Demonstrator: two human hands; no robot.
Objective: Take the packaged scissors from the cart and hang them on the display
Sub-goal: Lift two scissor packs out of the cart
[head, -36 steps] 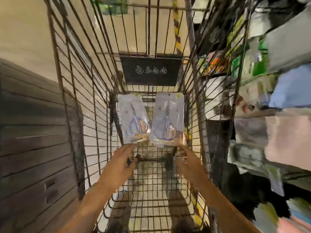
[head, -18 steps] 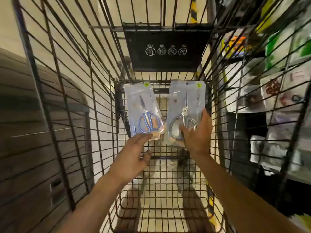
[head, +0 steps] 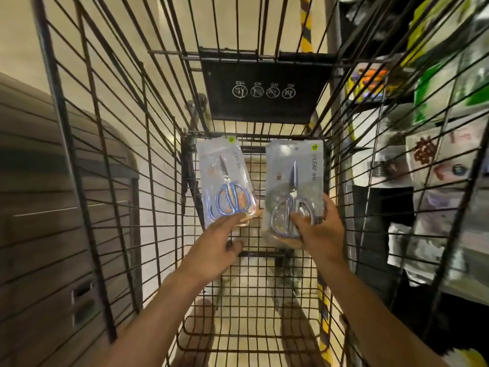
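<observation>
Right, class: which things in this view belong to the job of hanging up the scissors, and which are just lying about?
Job in hand:
left scissors pack, touched by the left hand
right scissors pack, gripped by the right hand
wire cart

Lying about:
black warning sign
shelf goods
grey bin

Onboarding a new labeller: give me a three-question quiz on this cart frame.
1. True or false: the right hand grips the right pack.
2. How many scissor packs lie in the cart?
3. The left hand is: A) lifting the left pack clear, B) touching its lower edge with the fingertips, C) outside the cart.

Key: 1 true; 2 two; 3 B.
</observation>
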